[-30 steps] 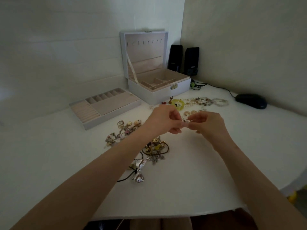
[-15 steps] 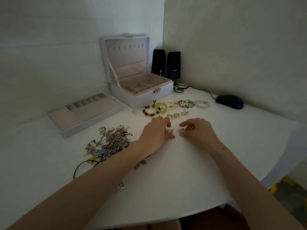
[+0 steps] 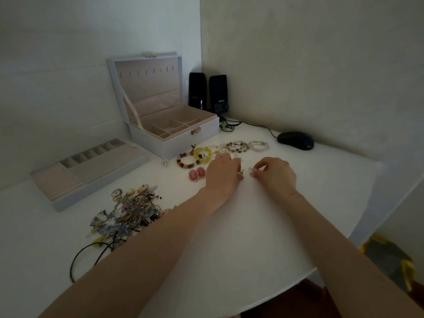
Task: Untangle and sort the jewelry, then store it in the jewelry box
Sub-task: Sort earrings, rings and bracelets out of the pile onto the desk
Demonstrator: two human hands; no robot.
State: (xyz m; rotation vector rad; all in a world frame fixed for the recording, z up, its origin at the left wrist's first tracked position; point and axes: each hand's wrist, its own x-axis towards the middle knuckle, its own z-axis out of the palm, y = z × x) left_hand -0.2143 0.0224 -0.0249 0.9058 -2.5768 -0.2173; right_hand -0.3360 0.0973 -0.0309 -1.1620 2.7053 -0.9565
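At the centre of the frame, low over the smooth white table (image 3: 229, 260), the right hand (image 3: 274, 174) pinches a small pale glittery piece (image 3: 251, 172) between thumb and forefinger. The left hand (image 3: 221, 174) bends its fingers onto something tiny, and I cannot tell if it has hold of it. A knotted heap (image 3: 128, 212) of metal charms and black cord lies lower left, round beaded bracelets (image 3: 229, 148) and pink oval earrings (image 3: 197, 174) sit beside the hands, and the white jewelry box (image 3: 174, 143), lid up and beige-lined, stands upper left beside its ridged tray (image 3: 91, 166).
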